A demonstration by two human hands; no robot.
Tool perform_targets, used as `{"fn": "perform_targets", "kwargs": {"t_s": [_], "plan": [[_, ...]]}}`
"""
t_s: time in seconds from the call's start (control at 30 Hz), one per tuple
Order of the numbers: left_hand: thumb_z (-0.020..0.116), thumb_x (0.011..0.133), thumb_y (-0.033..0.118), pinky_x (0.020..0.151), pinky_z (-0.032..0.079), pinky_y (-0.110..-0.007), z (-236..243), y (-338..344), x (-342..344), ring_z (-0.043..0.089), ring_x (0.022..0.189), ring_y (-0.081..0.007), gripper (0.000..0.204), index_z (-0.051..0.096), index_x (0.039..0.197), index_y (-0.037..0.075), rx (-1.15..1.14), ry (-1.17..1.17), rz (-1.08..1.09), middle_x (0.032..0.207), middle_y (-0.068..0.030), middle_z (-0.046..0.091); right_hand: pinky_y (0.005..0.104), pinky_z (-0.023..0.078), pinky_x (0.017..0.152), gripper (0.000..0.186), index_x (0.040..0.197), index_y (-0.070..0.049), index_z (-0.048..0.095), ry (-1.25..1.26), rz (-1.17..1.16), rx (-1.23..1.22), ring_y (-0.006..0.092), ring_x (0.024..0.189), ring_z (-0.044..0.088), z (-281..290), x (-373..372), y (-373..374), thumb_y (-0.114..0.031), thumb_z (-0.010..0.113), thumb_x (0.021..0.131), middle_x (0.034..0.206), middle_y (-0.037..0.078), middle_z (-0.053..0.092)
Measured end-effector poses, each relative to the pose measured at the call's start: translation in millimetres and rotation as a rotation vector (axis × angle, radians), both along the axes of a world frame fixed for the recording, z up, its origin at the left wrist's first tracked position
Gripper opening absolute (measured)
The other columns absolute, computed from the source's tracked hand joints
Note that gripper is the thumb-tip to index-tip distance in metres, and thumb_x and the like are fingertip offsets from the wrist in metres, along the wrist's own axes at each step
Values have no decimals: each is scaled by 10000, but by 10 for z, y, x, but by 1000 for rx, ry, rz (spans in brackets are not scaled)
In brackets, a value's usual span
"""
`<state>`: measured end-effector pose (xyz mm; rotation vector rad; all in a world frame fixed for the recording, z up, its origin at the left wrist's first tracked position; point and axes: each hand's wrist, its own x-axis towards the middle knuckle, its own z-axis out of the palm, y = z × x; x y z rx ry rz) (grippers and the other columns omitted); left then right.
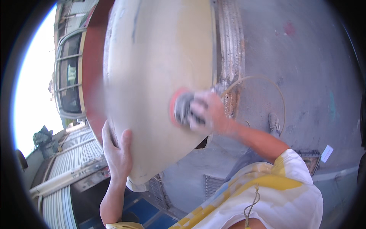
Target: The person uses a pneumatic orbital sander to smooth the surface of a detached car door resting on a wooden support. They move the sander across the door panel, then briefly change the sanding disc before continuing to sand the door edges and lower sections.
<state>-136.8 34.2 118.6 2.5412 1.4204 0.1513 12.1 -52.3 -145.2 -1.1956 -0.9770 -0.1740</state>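
A large cream-coloured vehicle panel [167,49] fills the middle of the view, its surface dusty and smoothed. My right hand [207,110] is wrapped round a black round sander [183,107] with a red pad edge, which lies against the panel; both are slightly blurred. A thin hose [263,77] loops away to the right behind that hand. My left hand [117,150] rests at the panel's lower left edge, with thumb and fingers apart around the rim and nothing else in it. Part of its fingers is hidden behind the edge.
A worn metal sill [231,45] runs along the panel's right side, beside the grey floor [305,68]. On the left are a vehicle with barred windows [70,72] and a corrugated shutter [74,147]. A grate [213,185] and a white card [326,153] lie lower down.
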Motion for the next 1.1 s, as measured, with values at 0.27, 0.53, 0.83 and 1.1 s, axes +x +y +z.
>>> {"fn": "perform_targets", "kwargs": {"t_s": [0.27,0.53,0.83,1.1], "plan": [[620,978,563,1074,407,-425,53,82,-7,546,1229,-304,808,451,1431,-84,15,12,-85,1298,-232,577,466,514,766,350,1097,-110,634,240,-141,-114,343,897,646,-144,704,644,-256,704,787,1030,113,641],[613,964,596,1051,423,-428,59,118,1,552,1206,-290,815,465,1421,-62,-33,-18,-54,1282,-213,580,448,511,770,373,1060,-140,624,-93,-3,-4,323,882,645,-180,-521,-272,-287,759,745,1033,143,627],[618,976,559,1036,430,-416,84,96,5,568,1174,-264,746,496,1393,-48,-36,-9,-37,1249,-185,595,452,525,710,329,1098,-106,621,160,-162,-145,348,853,651,-233,532,575,-254,702,815,1027,141,636],[620,993,521,1050,420,-413,76,100,12,564,1179,-266,702,507,1393,-44,-31,-3,-55,1257,-184,595,456,524,713,309,1026,-111,627,-23,-60,-35,332,842,653,-117,-295,-30,-219,751,764,1024,145,625]]}}
